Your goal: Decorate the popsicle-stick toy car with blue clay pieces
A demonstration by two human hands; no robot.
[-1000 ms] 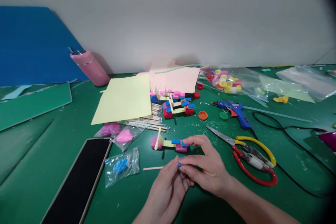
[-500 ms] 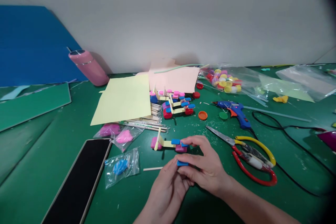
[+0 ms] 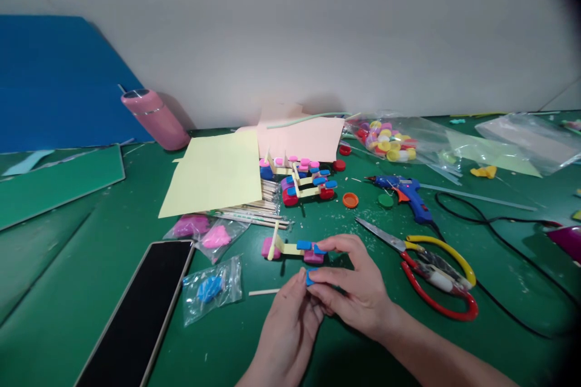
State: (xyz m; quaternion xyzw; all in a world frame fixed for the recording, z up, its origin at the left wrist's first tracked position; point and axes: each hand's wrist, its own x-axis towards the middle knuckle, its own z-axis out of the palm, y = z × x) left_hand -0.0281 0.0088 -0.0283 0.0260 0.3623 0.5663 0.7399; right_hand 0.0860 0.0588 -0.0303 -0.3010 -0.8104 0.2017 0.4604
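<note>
My left hand [image 3: 285, 332] and my right hand [image 3: 358, 290] meet low in the middle of the green table, and their fingertips pinch a small blue foam piece [image 3: 310, 279] between them. The index finger of my right hand reaches up and touches a little craft car [image 3: 293, 248] made of a stick with pink caps and blue pads. A loose wooden stick [image 3: 263, 292] lies just left of my left hand.
Red-and-yellow scissors [image 3: 431, 272] and a blue glue gun [image 3: 406, 192] with a black cord lie right. Several finished stick cars [image 3: 302, 178], yellow paper [image 3: 213, 172], stick pile, bags of foam bits [image 3: 211, 287], a black tablet [image 3: 136, 308], a pink bottle [image 3: 154, 118], a bag of caps [image 3: 390, 139].
The blue foam piece has shifted slightly between my fingertips; both hands stay in about the same place. The view has dipped a little.
</note>
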